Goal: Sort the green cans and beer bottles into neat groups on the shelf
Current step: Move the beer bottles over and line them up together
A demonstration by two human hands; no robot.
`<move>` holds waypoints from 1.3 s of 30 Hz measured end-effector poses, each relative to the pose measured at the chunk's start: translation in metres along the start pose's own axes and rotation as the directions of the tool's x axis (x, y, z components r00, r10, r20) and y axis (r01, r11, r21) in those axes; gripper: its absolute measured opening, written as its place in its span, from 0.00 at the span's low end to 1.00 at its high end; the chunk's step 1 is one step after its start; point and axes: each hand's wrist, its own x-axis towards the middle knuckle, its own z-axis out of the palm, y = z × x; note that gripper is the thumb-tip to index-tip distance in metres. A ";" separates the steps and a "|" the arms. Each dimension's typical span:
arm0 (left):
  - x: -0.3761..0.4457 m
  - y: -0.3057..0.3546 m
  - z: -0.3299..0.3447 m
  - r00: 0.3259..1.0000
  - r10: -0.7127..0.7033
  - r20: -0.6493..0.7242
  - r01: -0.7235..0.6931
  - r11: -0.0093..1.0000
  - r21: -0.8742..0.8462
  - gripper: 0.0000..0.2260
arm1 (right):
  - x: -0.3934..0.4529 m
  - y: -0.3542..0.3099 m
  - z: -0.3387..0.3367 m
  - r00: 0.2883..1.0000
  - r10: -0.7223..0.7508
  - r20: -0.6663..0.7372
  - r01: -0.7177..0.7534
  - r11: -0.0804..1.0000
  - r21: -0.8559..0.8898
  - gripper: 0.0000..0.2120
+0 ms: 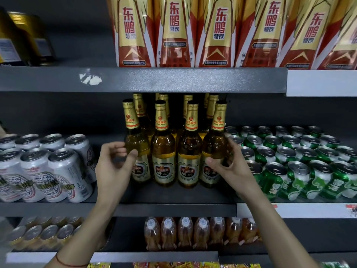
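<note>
Beer bottles [164, 144] (front row) sit btwn left hand [114, 167], right hand [229, 165], each gripping one.

Beer bottles [164, 144]: glossy amber glass, necks wrapped in shiny gold foil, bodies fitted with smooth paper labels edged in gold. Green cans [301, 176]: printed metal, glossy sides, bare silver tops seen as brushed and dully reflective. White cans [38, 171]: metal, satin white print. Shelf [154, 80]: dark grey painted metal, matt, finely textured; one patch of paint is chipped away. Cartons [173, 31] above: coated card, gold and red, sheened under clear film.
</note>
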 end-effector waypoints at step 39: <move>0.041 -0.082 0.017 0.790 -0.298 0.535 0.402 0.912 -0.085 0.39 | 0.025 0.068 0.019 0.993 0.117 0.023 -0.119 0.981 0.156 0.42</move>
